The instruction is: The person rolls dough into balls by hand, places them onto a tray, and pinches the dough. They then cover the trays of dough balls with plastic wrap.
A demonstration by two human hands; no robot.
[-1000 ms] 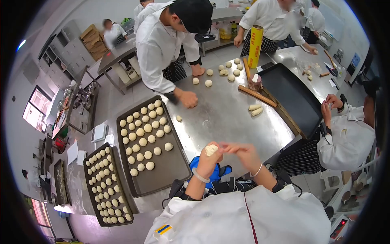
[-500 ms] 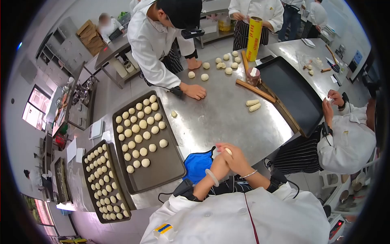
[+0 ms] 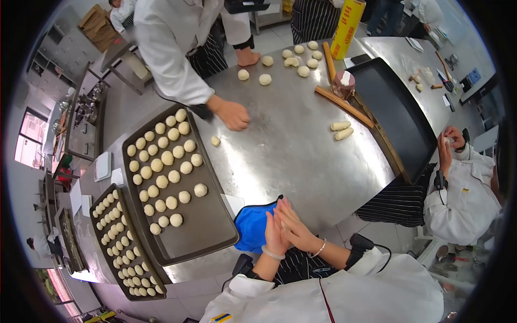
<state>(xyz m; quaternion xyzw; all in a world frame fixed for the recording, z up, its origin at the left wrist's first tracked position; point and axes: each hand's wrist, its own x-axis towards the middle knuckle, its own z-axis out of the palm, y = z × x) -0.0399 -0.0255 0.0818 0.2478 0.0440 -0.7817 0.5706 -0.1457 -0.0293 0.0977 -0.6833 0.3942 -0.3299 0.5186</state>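
My left hand (image 3: 273, 232) and my right hand (image 3: 294, 226) are pressed palm to palm above the table's near edge, with a pale bit of dough (image 3: 284, 225) partly visible between them. A blue cloth (image 3: 253, 229) lies beside my left hand. To the left, a dark tray (image 3: 210, 237) holds rows of round dough balls (image 3: 174, 176). One small dough piece (image 3: 215, 141) sits on the steel table (image 3: 274, 161) by that tray. Two dough rolls (image 3: 343, 133) lie on the table's right part.
A co-worker's fist (image 3: 232, 114) rests on the table across from me. More dough balls (image 3: 265, 79), a rolling pin (image 3: 344, 106), a pink container (image 3: 343, 83), a yellow film roll (image 3: 347, 29) and a black tray (image 3: 396, 118) stand farther back. Another co-worker (image 3: 460, 199) is at the right.
My hands have gone from cupped around the dough to flatter palms with fingers extended. The view has shifted. The co-worker opposite now has a more closed hand on the table.
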